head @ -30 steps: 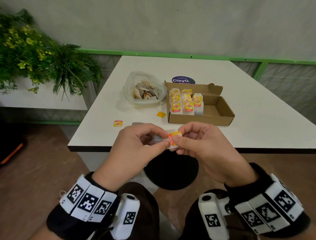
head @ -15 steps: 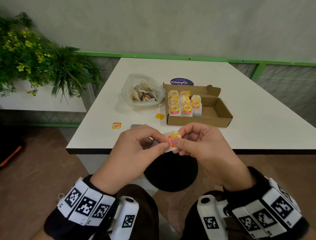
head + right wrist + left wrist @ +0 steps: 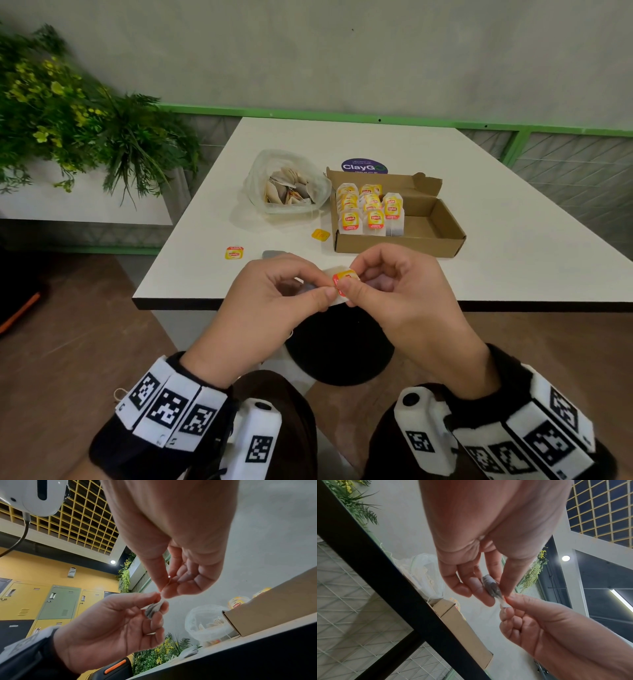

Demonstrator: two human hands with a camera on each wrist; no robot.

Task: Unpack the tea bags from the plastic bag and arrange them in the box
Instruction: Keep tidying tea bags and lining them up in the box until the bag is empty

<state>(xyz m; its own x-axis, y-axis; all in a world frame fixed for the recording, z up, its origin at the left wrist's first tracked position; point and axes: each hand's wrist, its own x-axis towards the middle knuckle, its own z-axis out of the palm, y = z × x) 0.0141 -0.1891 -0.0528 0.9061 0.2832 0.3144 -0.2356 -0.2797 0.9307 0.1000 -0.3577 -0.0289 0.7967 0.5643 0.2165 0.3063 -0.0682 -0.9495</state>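
Tea bag (image 3: 337,288) pinched between left hand (image 3: 270,301) and right hand (image 3: 394,291) over the table's (image 3: 513,219) near edge. Box (image 3: 404,240), part filled, sits beside the plastic bag (image 3: 286,181).

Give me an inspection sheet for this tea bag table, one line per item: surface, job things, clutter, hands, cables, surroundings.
Surface: white table, black edge.
Job's things: open cardboard box with tea bags standing in rows at its left end, right end bare; plastic bag left of it with loose bags inside; one tea bag held near the front edge.
Clutter: two loose yellow tags; a grey bag behind the left hand.
Hands: left hand and right hand both pinch the held tea bag.
Cables: one dark cable in the right wrist view.
Surroundings: plants, green rail, grey wall, lockers.
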